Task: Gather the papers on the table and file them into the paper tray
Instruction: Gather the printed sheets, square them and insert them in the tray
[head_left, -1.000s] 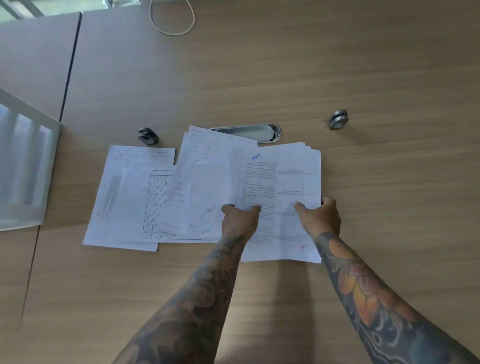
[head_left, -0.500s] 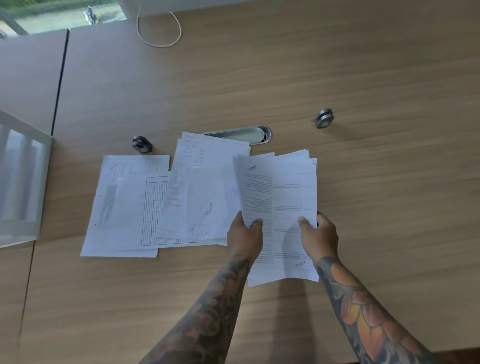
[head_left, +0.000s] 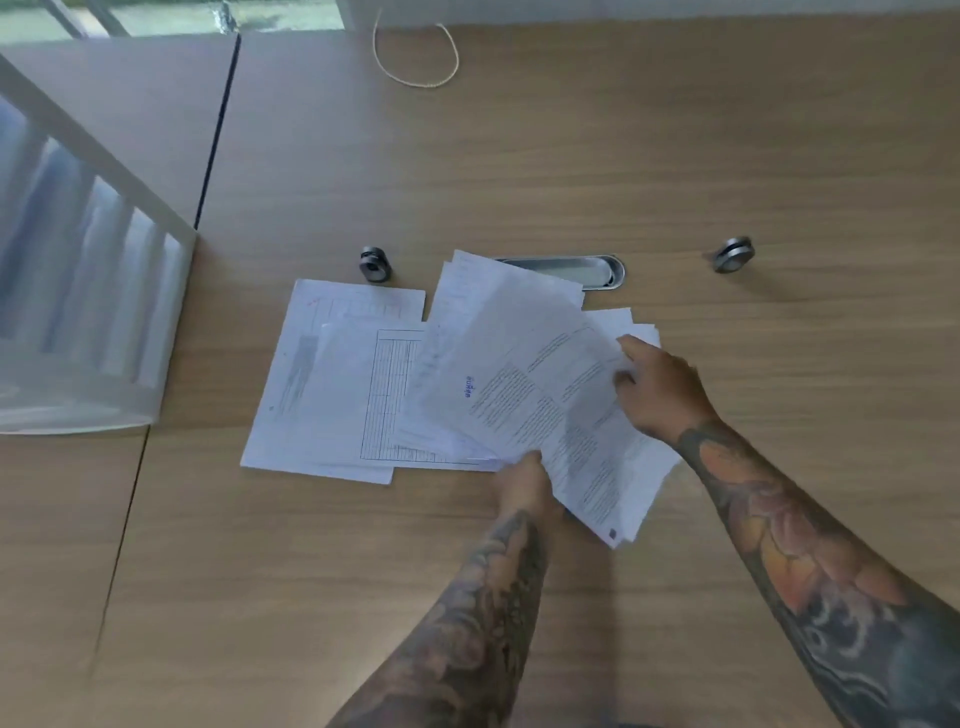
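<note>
I see my left hand pinching the near edge of a sheaf of papers, while my right hand grips its right side. The sheaf tilts over the loose sheets lying flat on the tabletop. Half a second ago it hung upright between my hands; now it has swung leftward over the spread. The sheets are thin, white, printed, one with a ruled grid. The white slatted paper tray sits far left on the wood-grain surface.
</note>
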